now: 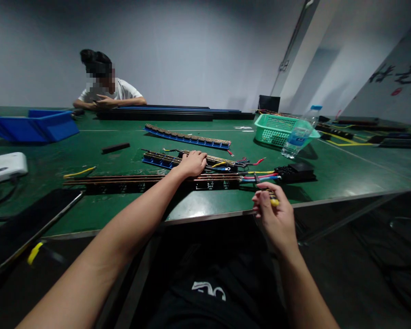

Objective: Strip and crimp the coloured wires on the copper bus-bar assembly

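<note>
My right hand (276, 214) is closed around a screwdriver (273, 197) with a yellow and black handle, its dark shaft pointing up toward coloured wires. Those wires join a long black rail with copper-coloured bars (123, 180) to a black connector block (296, 172). Reaching over that rail, my left hand (193, 164) has its fingers curled over a shorter dark strip with metal bars (219, 160); the fingertips are partly hidden. A blue strip (160, 160) lies just left of that hand, and loose wires with a ring terminal extend to its right.
Another blue barred strip (188, 137) lies farther back. A blue bin (51, 125) and white device (7, 167) stand left. On the right are a green basket (270, 130) and a water bottle (296, 139). Across the green table (205, 203), a person (126, 91) leans beside long black rails.
</note>
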The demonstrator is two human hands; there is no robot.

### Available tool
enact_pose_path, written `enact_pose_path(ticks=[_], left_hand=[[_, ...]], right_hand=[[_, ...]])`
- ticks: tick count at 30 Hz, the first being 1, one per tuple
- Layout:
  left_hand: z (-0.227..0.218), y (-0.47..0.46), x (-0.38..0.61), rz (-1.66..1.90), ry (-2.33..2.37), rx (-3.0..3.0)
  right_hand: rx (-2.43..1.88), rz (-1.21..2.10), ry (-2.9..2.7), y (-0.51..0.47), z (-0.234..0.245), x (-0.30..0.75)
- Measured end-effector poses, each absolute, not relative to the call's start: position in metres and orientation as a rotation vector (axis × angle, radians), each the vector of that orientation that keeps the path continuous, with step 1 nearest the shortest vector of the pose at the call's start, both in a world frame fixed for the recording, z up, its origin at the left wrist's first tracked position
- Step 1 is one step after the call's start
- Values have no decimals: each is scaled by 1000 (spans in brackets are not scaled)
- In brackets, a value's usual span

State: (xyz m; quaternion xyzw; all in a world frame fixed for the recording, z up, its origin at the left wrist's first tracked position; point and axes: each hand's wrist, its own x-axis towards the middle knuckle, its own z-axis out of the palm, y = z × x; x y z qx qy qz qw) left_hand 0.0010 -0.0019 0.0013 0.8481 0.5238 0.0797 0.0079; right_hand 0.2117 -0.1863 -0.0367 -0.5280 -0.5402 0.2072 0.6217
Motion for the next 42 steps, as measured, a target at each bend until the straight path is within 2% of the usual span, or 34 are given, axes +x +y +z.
enact_pose_path(ticks=[11, 14, 20, 31, 35, 42], left_hand=[[1, -1, 1, 263, 1641, 2645], [1, -2, 1, 265, 1633, 2650], [2, -4, 1, 260, 1646, 2644], [2, -3, 2, 262, 1643, 2620], [4, -5, 2, 262, 1638, 2618], [3, -4, 1, 277, 1637, 2630]], right_hand=[[-866, 832, -697, -183, -30, 210], [-1010, 670, -831, -188, -39, 208], [-1339, -23, -1255, -203, -59, 192], [-1083, -309, -1216, -228, -77, 177], [-865, -148, -1216, -226, -67, 164], [-766, 548, -1076, -182, -34, 139]])
